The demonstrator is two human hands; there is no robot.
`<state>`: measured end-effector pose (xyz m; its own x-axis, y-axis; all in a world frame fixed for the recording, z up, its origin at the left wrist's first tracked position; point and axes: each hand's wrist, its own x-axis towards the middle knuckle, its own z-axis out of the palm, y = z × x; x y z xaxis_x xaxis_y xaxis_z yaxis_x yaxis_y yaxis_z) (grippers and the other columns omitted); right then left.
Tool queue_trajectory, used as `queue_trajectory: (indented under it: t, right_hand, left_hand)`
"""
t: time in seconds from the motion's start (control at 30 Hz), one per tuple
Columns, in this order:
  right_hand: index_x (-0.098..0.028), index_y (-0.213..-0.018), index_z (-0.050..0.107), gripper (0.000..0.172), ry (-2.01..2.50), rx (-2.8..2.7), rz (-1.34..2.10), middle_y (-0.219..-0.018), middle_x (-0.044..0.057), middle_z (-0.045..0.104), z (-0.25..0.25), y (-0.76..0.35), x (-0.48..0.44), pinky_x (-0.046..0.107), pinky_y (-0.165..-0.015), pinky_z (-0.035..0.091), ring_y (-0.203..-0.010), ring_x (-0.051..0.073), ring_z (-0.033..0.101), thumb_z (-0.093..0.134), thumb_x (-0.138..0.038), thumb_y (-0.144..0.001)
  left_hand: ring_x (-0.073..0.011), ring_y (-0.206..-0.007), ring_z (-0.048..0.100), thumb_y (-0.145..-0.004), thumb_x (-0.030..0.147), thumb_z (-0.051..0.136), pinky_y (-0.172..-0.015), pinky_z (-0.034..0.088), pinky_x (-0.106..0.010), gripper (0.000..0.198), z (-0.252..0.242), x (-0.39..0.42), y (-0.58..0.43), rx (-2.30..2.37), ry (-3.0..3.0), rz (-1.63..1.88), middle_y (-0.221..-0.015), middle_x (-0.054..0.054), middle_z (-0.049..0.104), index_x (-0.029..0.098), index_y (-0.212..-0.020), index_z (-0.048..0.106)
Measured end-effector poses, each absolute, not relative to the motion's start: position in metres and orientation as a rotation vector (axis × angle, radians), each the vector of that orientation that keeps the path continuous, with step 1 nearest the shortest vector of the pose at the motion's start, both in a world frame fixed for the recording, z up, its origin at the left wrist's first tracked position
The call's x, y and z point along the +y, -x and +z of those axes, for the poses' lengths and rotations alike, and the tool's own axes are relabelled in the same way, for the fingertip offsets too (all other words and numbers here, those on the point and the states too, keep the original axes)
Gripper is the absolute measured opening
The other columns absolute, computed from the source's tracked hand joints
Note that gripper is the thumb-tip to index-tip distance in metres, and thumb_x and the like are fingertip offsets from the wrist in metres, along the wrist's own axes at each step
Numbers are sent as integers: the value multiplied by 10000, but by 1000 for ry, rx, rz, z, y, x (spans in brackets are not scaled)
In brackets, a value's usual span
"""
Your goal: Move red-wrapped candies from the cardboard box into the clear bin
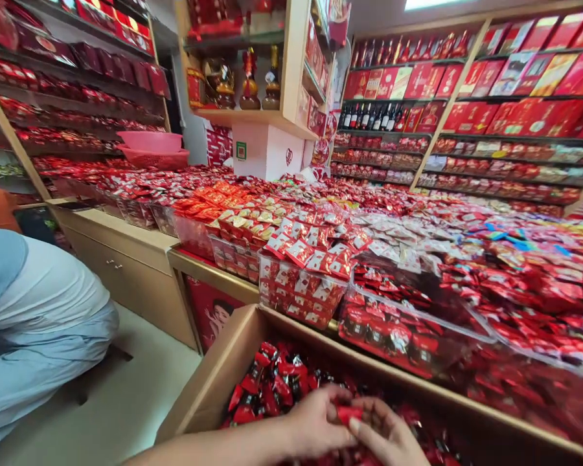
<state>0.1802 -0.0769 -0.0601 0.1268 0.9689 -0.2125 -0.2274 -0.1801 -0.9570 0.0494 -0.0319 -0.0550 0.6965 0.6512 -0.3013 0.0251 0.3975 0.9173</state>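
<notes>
Both my hands are down in an open cardboard box [214, 382] full of small red and black wrapped candies [272, 382]. My left hand [315, 424] and my right hand [386, 433] meet over the pile, fingers pinched together on one red wrapped candy [348, 413] held between them. The box sits against the front of a long display counter.
Clear plastic bins [301, 285] heaped with red wrapped sweets cover the counter. Shelves of red boxes and bottles [466, 97] line the walls. Another person in light blue clothes [34, 323] crouches at the left on the pale floor [126, 401]. Pink basins [150, 149] sit further back.
</notes>
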Motion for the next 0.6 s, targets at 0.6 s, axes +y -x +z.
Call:
queue_trajectory:
  t: [0.6]
  right_hand:
    - [-140, -692, 572, 163, 1143, -354, 1497, -647, -10, 609, -14, -196, -81, 211, -556, 412, -594, 92, 534, 677, -231, -607]
  left_hand:
    - [-65, -485, 452, -651, 168, 551, -487, 345, -196, 556, -8, -31, -45, 707, -1333, 440, -590, 49, 518, 154, -1155, 317]
